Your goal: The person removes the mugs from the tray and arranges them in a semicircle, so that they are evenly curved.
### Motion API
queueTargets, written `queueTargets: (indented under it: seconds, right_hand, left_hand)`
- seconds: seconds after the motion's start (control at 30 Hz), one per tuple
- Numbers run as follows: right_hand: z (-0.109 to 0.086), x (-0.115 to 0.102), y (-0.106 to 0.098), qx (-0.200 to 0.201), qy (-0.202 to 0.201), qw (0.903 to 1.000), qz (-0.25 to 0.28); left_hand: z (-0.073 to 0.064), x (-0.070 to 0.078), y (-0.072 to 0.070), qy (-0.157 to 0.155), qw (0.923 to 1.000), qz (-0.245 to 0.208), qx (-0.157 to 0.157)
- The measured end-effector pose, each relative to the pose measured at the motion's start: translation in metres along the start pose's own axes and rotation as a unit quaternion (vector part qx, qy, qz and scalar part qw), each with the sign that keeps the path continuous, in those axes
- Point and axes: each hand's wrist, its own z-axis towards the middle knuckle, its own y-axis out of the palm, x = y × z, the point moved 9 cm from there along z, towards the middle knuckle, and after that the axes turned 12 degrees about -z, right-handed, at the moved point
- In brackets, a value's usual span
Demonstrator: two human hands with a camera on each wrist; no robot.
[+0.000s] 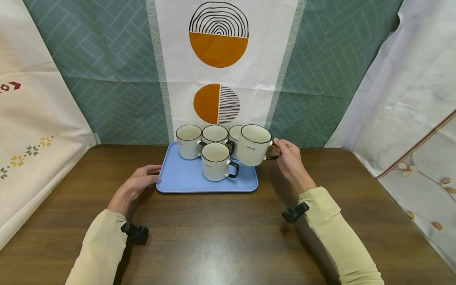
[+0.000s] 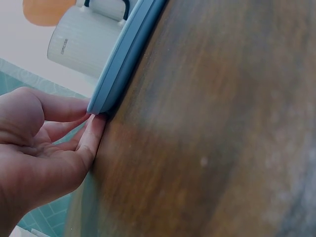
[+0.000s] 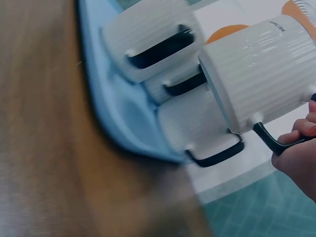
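Observation:
My right hand [image 1: 289,158] grips the black handle [image 3: 276,143] of a white ribbed mug [image 1: 252,148] with a dark rim. Held upright, that mug hangs over the right end of a light blue tray [image 1: 178,178]. Three similar mugs stand along the tray's back: a left one [image 1: 188,144], a middle one [image 1: 213,134] and a right one [image 1: 234,133], partly hidden by the held mug. Another mug [image 1: 215,166] stands in front of them, its handle to the right. My left hand [image 1: 140,181] pinches the tray's left edge between thumb and fingers.
Tray and arms are over a brown wooden table [image 1: 217,237]. A patterned cloth [image 1: 221,75] hangs just behind the tray. Pale cloths hang at the left [image 1: 42,138] and right [image 1: 402,118]. Each wrist bears a black camera mount.

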Motion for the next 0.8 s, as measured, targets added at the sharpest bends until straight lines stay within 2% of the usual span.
queueTargets:
  seconds: [0.13,0.4,0.63,0.8]
  right_hand:
    - [0.004,-0.019,0.000,0.003,-0.005,1.0000,0.008]
    - [0.022,-0.048,-0.018,0.053,-0.023,0.9977,0.035]
    - [0.035,-0.052,-0.045,0.133,-0.036,0.9875,0.076]
    - [0.039,-0.041,-0.063,0.175,-0.016,0.9817,0.073]
  left_hand:
    - [0.000,-0.001,-0.001,-0.002,1.0000,-0.001,-0.001]
    - [-0.001,-0.001,-0.001,-0.008,1.0000,-0.002,-0.002]
    - [-0.001,-0.001,0.000,-0.003,1.0000,-0.005,-0.002]
    - [-0.001,0.000,0.000,-0.001,1.0000,-0.006,-0.003]
